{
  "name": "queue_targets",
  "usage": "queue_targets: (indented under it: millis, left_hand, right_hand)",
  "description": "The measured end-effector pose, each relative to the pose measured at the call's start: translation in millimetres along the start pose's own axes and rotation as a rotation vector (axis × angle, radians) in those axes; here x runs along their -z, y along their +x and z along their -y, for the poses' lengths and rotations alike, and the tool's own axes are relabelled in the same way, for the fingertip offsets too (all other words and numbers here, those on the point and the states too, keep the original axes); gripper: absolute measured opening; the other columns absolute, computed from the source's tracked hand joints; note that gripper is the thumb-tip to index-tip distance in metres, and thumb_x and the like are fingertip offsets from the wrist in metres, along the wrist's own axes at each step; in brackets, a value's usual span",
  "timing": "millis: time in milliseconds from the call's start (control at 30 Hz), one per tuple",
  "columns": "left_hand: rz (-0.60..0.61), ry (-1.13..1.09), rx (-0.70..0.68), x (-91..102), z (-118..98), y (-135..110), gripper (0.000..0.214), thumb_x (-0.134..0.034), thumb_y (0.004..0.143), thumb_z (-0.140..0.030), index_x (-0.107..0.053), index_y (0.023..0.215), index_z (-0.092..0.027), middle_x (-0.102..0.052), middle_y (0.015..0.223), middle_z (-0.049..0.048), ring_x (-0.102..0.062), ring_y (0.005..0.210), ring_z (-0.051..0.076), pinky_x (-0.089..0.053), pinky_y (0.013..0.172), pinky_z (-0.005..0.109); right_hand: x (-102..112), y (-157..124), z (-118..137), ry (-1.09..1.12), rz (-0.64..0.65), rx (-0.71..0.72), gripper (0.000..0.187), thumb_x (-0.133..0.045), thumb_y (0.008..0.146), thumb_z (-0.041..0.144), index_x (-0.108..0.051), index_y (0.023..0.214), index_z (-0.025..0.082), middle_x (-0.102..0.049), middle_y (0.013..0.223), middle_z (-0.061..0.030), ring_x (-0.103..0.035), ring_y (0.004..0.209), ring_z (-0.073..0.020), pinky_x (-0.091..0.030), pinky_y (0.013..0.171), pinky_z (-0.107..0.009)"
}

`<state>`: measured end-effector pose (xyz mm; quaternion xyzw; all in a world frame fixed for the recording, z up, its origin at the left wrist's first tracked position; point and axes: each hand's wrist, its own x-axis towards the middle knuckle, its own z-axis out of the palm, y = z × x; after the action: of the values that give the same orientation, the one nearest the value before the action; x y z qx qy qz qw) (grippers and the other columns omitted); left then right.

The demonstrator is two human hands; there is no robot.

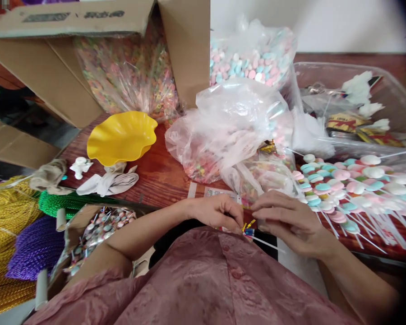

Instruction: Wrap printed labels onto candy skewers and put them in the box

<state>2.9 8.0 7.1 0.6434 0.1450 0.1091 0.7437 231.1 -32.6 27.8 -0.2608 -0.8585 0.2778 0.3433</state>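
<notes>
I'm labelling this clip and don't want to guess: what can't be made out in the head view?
Head view:
- Thing on the thin white stick: covered by the fingers of the left hand and right hand; only small yellow tie ends show.
- Whether the right hand grips the stick: its own fingers hide it.
- Print on the brown cardboard box: blurred.
- Clear plastic tub: cut off by the right edge.

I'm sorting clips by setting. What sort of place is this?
Probably a small candy-packing worktable, perhaps at home: a candy bag and a heap of lollipops on the wooden table, a cardboard box behind, and the left hand and right hand pinching one stick.
</notes>
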Motion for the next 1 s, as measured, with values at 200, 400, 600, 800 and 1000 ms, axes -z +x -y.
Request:
queue_targets:
  millis: [200,400,600,800,1000]
  left_hand:
    - [0.017,-0.243,0.069,-0.4,10,1,0.011,-0.083,0.066,-0.024,-0.079,0.072,-0.016,-0.069,0.072,0.0030,-0.060,0.068,0.012,-0.049,0.069,0.023]
    - [0.065,-0.347,0.188,-4.3,16,5,0.026,-0.092,0.053,-0.030,-0.078,0.069,-0.015,-0.071,0.070,0.0024,-0.062,0.065,0.011,-0.052,0.066,0.022]
    - [0.247,-0.374,0.224,-3.2,24,9,0.033,-0.094,0.049,-0.031,-0.078,0.072,-0.012,-0.069,0.064,0.0013,-0.066,0.069,0.013,-0.055,0.072,0.022]
    - [0.300,-0.474,0.334,-4.1,26,8,0.035,-0.092,0.054,-0.035,-0.077,0.073,-0.009,-0.069,0.061,0.0024,-0.061,0.053,0.012,-0.052,0.053,0.021]
    - [0.413,-0.140,0.326,18.6,9,13,0.031,-0.090,0.054,-0.035,-0.077,0.071,-0.013,-0.072,0.066,0.0031,-0.066,0.061,0.018,-0.053,0.058,0.026]
  right_hand:
    - [-16,-3,-6,0.066,-0.003,0.137,0.021,-0.054,0.094,0.017,-0.070,0.105,0.025,-0.068,0.092,-0.0060,-0.063,0.082,-0.0158,-0.053,0.074,-0.032]
    - [-27,-6,-9,0.081,0.010,0.198,0.022,-0.051,0.094,0.015,-0.068,0.104,0.025,-0.063,0.085,-0.0035,-0.058,0.076,-0.0140,-0.049,0.070,-0.030]
    - [-23,0,4,-0.018,0.108,0.329,0.025,-0.040,0.099,0.015,-0.064,0.105,0.017,-0.064,0.083,-0.0060,-0.054,0.083,-0.0161,-0.046,0.074,-0.033]
    - [-21,4,12,-0.202,0.275,0.340,0.026,-0.037,0.097,0.010,-0.062,0.096,0.015,-0.064,0.084,-0.0059,-0.052,0.081,-0.0176,-0.045,0.075,-0.034]
    - [-19,13,17,-0.473,0.393,0.450,0.021,-0.042,0.095,0.008,-0.061,0.089,0.015,-0.060,0.079,-0.0044,-0.051,0.072,-0.0181,-0.041,0.070,-0.035]
